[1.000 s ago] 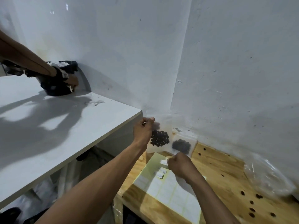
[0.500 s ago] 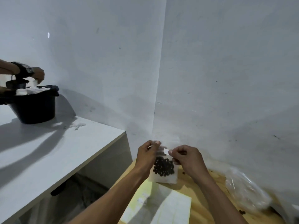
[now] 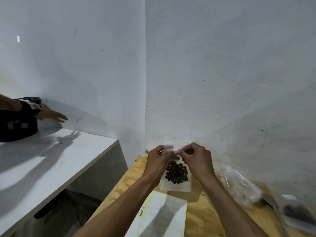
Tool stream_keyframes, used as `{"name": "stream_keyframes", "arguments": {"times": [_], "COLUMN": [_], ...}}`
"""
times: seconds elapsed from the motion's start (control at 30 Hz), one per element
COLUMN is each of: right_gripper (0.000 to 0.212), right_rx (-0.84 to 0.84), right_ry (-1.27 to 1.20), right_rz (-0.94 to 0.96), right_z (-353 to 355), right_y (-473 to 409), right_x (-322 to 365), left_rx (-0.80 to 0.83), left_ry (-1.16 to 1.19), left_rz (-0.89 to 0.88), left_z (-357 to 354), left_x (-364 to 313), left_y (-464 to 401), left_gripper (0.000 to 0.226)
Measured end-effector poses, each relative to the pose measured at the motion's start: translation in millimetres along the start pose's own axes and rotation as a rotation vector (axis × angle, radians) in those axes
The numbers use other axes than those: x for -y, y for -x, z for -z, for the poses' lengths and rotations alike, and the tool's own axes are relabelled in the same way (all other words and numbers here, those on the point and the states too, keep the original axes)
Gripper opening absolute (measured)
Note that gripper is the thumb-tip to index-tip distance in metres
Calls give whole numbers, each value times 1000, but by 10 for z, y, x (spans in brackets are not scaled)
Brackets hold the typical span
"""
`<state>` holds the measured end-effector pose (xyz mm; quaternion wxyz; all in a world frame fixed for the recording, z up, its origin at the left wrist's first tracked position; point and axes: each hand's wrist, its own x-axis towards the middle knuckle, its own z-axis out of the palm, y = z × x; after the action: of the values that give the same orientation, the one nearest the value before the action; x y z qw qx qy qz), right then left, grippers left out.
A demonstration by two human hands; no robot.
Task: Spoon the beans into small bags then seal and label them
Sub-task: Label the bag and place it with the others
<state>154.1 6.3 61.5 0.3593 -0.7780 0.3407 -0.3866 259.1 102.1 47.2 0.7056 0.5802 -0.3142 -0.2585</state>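
One small bag of dark beans, held up over the back edge of the wooden table, near the wall corner. Beans sit in one clump low in the bag; exact count can't be told. Left hand grips the bag's upper left side, fingers curled on it. Right hand pinches at the bag's top right, fingers curled tight; a small white bit shows at the fingertips, too blurred to say what it is. Two hands close together, almost touching at the top edge.

One label sheet lies flat on the table just below the bag, near the table's left edge. One crumpled plastic bag on the right, beside the wall. Some bare wood between the sheet and that plastic.

Left: one white table, well apart, gap between it and the wooden one. One black tub on it, and one other person's hand reaching past the tub, fingers straight.
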Motion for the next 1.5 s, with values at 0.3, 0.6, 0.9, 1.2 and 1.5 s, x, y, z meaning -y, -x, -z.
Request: {"name": "stream_keyframes", "arguments": {"times": [0.3,0.6,0.9,1.2,1.5], "right_gripper": [54,19,36,70,51], "right_rx": [77,122,402,-113,-362], "right_ry": [-301,-294,-240,-189,207], "right_rz": [-289,-159,-315,-440,-512], "right_z": [109,29,487,1716,2605], "right_y": [49,62,152,352,576], "right_x": [-159,-236,-457,-1156,-1760], "left_rx": [6,-110,-83,258,623], "left_ry": [22,-35,23,-134,-502], "left_rz": [17,43,132,200,-30], "left_z": [-28,-51,-349,-1573,-2885], "left_x": [32,69,169,407,587], "left_y": [-4,-25,-92,169,492], "left_gripper": [18,12,16,12,45]}}
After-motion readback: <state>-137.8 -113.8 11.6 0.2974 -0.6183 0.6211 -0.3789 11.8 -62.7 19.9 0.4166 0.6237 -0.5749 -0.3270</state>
